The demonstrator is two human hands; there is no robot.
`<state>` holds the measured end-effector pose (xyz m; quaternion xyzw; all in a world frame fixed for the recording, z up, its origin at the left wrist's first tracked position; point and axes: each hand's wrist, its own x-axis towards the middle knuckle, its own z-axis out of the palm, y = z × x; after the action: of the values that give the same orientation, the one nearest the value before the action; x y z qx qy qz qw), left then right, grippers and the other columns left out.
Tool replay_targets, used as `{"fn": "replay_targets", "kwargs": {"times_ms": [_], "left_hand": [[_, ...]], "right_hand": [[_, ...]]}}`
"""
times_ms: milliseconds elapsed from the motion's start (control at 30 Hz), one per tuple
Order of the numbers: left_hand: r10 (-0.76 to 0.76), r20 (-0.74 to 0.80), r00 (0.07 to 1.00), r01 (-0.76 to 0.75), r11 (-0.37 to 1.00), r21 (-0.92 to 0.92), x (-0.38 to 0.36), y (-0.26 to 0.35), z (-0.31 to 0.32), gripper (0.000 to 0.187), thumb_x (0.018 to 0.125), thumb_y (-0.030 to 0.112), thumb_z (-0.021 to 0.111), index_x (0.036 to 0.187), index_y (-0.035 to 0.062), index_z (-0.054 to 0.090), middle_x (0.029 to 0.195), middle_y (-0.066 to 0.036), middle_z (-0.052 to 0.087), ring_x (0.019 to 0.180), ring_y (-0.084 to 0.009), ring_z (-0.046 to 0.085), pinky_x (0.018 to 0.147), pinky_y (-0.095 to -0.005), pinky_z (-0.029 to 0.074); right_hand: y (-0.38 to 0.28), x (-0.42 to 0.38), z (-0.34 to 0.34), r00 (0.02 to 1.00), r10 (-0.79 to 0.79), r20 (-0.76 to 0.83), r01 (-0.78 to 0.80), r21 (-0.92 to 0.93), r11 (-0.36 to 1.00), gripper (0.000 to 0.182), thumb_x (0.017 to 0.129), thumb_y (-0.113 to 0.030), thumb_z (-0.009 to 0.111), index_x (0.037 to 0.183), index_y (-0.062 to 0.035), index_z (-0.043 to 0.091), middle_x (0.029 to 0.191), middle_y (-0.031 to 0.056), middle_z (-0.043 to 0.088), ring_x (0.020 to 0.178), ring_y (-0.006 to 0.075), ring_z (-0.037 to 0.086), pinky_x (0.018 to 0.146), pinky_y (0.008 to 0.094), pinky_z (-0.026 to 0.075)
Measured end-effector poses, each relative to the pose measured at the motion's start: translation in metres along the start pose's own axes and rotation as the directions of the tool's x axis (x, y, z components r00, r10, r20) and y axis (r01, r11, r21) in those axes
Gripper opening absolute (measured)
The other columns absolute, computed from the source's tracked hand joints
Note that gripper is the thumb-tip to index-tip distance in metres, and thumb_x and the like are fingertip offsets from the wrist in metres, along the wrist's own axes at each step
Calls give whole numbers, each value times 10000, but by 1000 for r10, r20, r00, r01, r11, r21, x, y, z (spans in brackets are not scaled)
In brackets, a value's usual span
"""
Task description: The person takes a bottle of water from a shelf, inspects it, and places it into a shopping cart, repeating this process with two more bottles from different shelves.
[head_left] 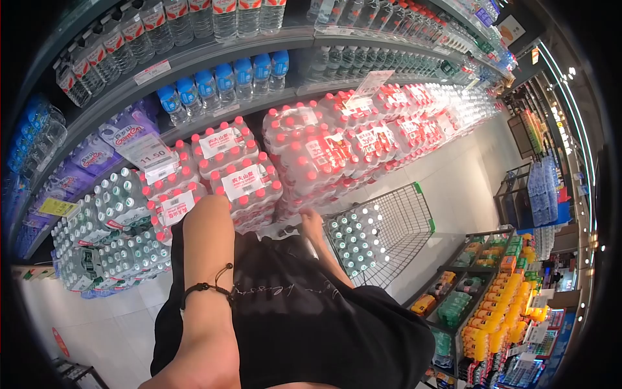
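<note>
My left arm is bent up toward the camera, with a dark cord bracelet point(208, 292) around the wrist. Only the base of my left hand point(201, 356) shows at the bottom edge; its fingers are out of view. My right hand point(311, 223) reaches forward past the black shirt, curled at the near end of a shopping cart point(405, 223), where the handle is partly hidden. Inside the wire basket sits a shrink-wrapped pack of clear bottles point(355, 240) with white and green caps.
Red-capped water packs point(243, 181) are stacked along the shelf, beside green-labelled packs point(116, 201) and purple packs point(91, 155). Blue-capped bottles point(223, 81) stand above them. A price sign point(152, 155) sticks out. Right of the cart, a rack point(463, 298) carries orange and green drinks.
</note>
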<state>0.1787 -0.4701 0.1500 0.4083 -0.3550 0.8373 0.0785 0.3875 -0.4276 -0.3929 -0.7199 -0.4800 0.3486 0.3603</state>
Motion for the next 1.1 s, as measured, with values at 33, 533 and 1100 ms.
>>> {"fn": "replay_targets", "kwargs": {"times_ms": [33, 533, 1100], "left_hand": [[33, -9, 999, -33, 999, -37, -4, -11, 4, 240, 931, 223, 567, 1020, 6, 615, 1264, -150, 538, 1145, -295, 481, 935, -396, 418], [-52, 182, 982, 65, 995, -71, 1, 7, -17, 149, 869, 20, 572, 1013, -18, 555, 976, -46, 514, 845, -152, 519, 725, -263, 437], [-76, 131, 988, 94, 986, -136, -2, 8, -23, 140, 794, -71, 605, 892, 3, 537, 912, -47, 568, 862, -173, 610, 762, -284, 559]], "right_hand": [[4, 2, 2, 1000, -10, 5, 10, -2, 1000, 259, 897, -147, 568, 1045, 1, 719, 977, 184, 730, 954, 298, 704, 862, 388, 528], [14, 5, 9, 999, -36, -4, 36, 43, 998, 266, 864, -118, 537, 1027, -1, 713, 977, 181, 720, 948, 313, 691, 871, 402, 521], [3, 0, 3, 996, -50, 74, 50, -9, 999, 255, 866, -90, 536, 1033, 0, 706, 980, 177, 720, 958, 317, 683, 876, 402, 516]]}}
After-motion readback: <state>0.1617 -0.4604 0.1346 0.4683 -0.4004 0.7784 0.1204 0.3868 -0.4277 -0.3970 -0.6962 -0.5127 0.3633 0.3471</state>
